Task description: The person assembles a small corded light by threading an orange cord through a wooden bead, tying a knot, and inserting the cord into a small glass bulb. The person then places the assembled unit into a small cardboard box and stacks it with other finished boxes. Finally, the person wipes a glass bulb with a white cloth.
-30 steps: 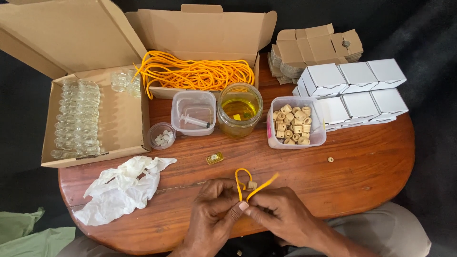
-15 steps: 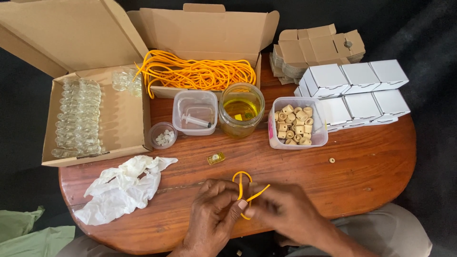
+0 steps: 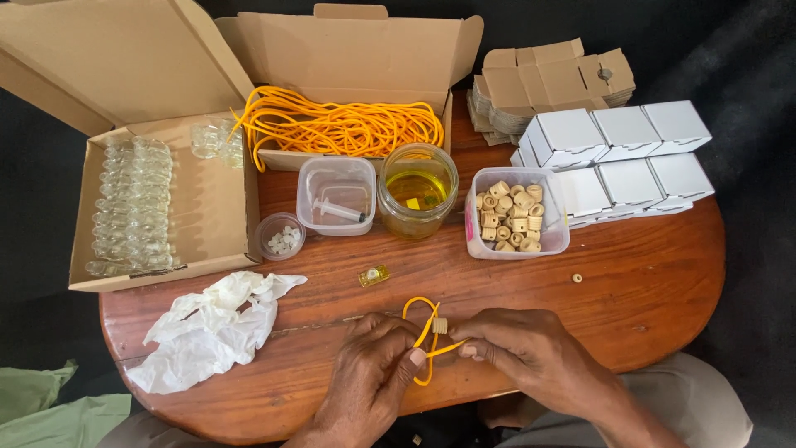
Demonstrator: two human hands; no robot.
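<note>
Left hand (image 3: 375, 365) and right hand (image 3: 531, 353), both low at the near edge of the wooden table (image 3: 647, 282): fingertips of each pinching 1 length of orange cord (image 3: 421, 332), which loops up between them; a small tan bead (image 3: 440, 325) sits on the cord just above the pinch. Just beyond the hands, apart from them: 1 small yellow-filled vial (image 3: 374, 275) lying on its side. Left of the hands: crumpled white tissue (image 3: 211, 323). Far right on the bare wood: 1 loose ring bead (image 3: 577, 278). Middle row, left to right: small round dish (image 3: 279, 236) of white pieces; clear square tub (image 3: 336, 196) holding a syringe (image 3: 336, 211); glass jar (image 3: 417, 191) of yellow liquid; clear tub (image 3: 514, 217) full of tan beads. Back row: open cardboard box (image 3: 166, 199) with rows of clear glass vials; second open box (image 3: 356, 91) heaped with orange cord; stack of flat cartons (image 3: 551, 83); 6 or so folded white boxes (image 3: 622, 153). Nothing lies between the hands and the tubs except the vial.
</note>
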